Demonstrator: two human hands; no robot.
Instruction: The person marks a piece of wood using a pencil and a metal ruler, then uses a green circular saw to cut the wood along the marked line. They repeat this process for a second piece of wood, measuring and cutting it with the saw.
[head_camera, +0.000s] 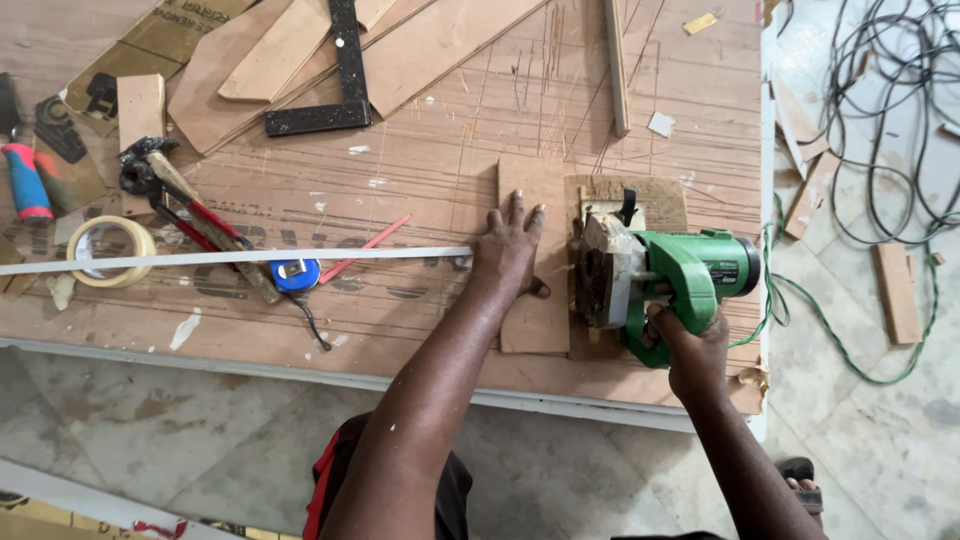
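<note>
While the right hand (688, 345) clenches around the rear handle of a green circular saw (660, 275), the left hand (508, 250) lies flat and spread, palm down, on a small rectangular plywood piece (530, 300), grasping nothing and simply pressing. That piece rests on the plywood workbench (430, 170), directly under the left palm and just beside the saw's base on its left. The saw looks dense and rigid, with most of its weight in the motor housing ahead of the right knuckles, so the moulded handle seems the only sound place to grip it. By contrast, the plywood piece appears thin, stiff and light, likely to skid on the dusty board unless pinned from above, well away from the blade side. Farther left of the left hand, a long white strip (240, 258) runs out from the fingertips, crossing a blue tape measure (295, 274), a red pencil (365, 248) and a hammer (180, 195). Beyond those sits a roll of tape (110, 250). Up past the fingers lies a black square (335, 90). A green cord (830, 330) trails right of the saw.
</note>
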